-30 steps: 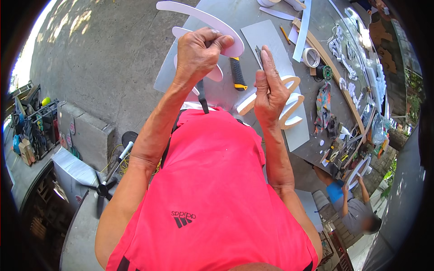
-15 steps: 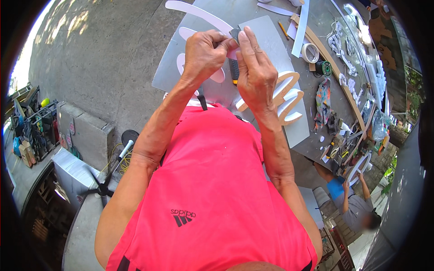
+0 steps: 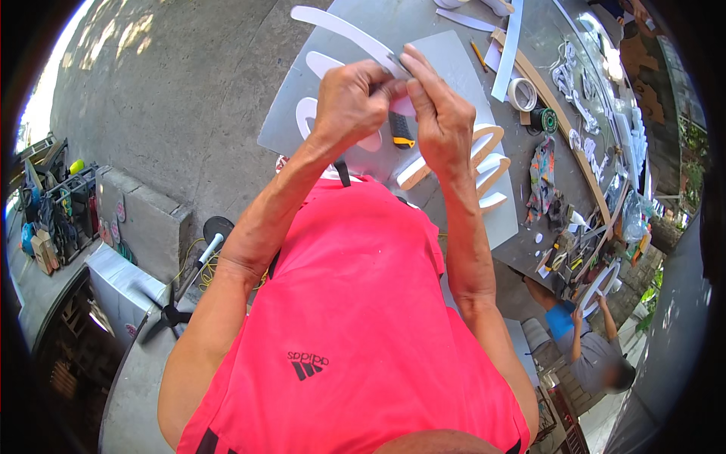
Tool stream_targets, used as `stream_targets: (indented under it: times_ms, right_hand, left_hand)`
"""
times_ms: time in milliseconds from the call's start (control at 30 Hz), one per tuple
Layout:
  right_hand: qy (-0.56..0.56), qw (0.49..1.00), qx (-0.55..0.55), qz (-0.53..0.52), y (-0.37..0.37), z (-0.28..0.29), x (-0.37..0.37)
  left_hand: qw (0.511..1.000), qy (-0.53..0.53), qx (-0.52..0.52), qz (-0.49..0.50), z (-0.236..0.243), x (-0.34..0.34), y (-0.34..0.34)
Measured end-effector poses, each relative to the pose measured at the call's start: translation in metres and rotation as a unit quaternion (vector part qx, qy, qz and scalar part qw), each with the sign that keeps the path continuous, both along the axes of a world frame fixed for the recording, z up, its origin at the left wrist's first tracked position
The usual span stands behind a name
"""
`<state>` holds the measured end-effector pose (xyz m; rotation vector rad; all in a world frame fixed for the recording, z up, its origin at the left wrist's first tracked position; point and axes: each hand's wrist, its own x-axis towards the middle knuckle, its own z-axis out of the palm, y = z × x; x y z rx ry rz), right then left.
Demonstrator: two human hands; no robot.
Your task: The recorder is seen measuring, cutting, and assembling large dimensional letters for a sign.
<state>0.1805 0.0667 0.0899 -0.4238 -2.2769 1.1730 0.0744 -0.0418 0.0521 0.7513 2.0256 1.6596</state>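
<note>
Gripping: left hand (image 3: 352,104), smooth curved white strip (image 3: 348,32); right hand (image 3: 445,119), thin dark piece (image 3: 396,63).

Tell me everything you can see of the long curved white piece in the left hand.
The curved white piece is a long, slender, flat, smooth-looking strip, perhaps plastic, with a rounded free end pointing up-left in the view. The left hand pinches it toward its lower end, partly hidden by fingers. It is held up, its free tip seen against the concrete floor. A dark, flat scrap in the right hand appears to touch it.
</note>
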Motion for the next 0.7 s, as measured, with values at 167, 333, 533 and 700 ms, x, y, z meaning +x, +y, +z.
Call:
stream_targets:
  times_ms: [167,333,533,700]
  right_hand:
    - [0.036,0.999,-0.011,-0.013,-0.015,-0.008,0.017]
    - [-0.03,0.992,-0.125,-0.013,-0.003,0.0,0.001]
    - [-0.166,0.952,-0.249,-0.059,-0.023,-0.003,0.048]
    - [0.011,0.865,-0.5,-0.046,-0.004,-0.036,0.041]
  left_hand:
    - [0.998,0.018,-0.059,-0.033,0.01,-0.019,-0.006]
    - [0.997,0.045,-0.041,-0.056,0.016,-0.004,-0.006]
    - [0.987,0.039,-0.146,-0.045,0.026,-0.034,-0.013]
    - [0.934,0.294,-0.172,-0.105,0.013,-0.005,0.003]
